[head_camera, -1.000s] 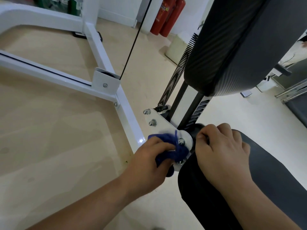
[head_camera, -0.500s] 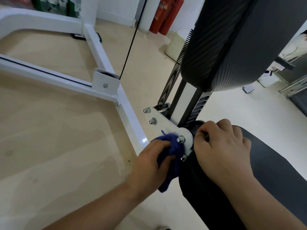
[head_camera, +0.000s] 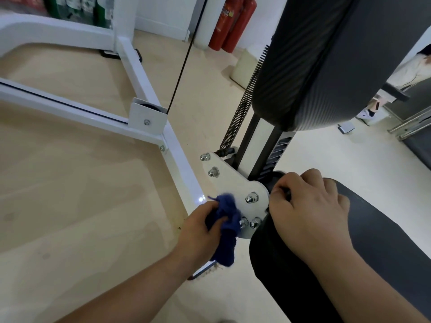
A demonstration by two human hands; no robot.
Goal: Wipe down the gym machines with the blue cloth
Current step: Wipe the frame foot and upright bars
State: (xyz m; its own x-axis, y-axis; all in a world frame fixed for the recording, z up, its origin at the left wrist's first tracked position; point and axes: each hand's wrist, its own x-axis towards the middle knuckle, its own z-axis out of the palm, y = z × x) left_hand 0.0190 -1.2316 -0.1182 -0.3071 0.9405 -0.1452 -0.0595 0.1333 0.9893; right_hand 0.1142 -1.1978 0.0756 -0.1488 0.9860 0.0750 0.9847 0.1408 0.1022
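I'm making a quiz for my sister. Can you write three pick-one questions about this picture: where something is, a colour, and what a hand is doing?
1. Where is the right hand?
A. on a dumbbell
B. on the black seat pad
C. on a door handle

2. What colour are the fire extinguishers?
A. green
B. yellow
C. red

3. What is the left hand doing?
A. gripping the blue cloth
B. hanging free
C. waving in the air

Answers:
1 B, its fingers curl over the pad's end.
2 C, both are red.
3 A, its fingers close round the cloth at the white bracket plate.
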